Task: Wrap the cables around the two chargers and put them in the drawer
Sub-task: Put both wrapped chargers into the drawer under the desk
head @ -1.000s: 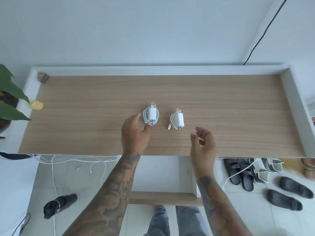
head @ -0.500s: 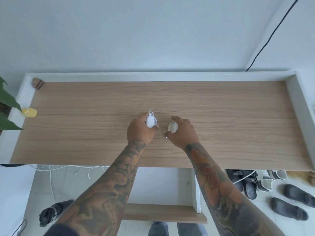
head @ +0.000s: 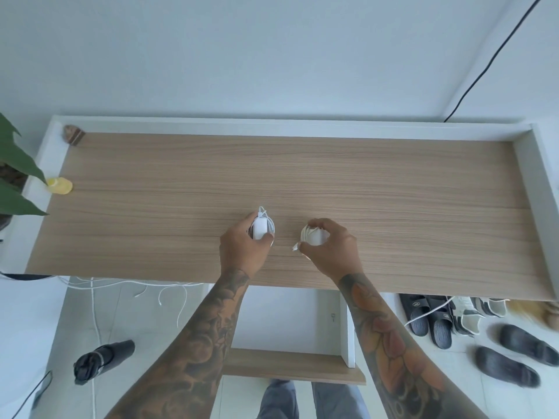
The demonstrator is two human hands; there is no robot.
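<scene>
Two white chargers with their cables wound round them are at the middle of the wooden desk top [head: 393, 189]. My left hand [head: 242, 247] grips the left charger [head: 260, 227] between thumb and fingers. My right hand [head: 331, 249] curls round the right charger [head: 311, 235], whose loose plug end [head: 295, 247] sticks out to the left. An open white drawer [head: 290, 322] with a wooden front [head: 290, 365] stands out below the desk's near edge, between my forearms.
A small yellow object [head: 60, 186] and plant leaves [head: 18, 176] sit at the desk's left end, a brown object [head: 73, 134] in the far left corner. White cables [head: 127, 285] hang under the desk. Sandals and shoes [head: 472, 328] and a folded umbrella [head: 101, 359] lie on the floor.
A second ago both hands hovered apart from the chargers. They moved in and closed round them, left on the left charger, right on the right one.
</scene>
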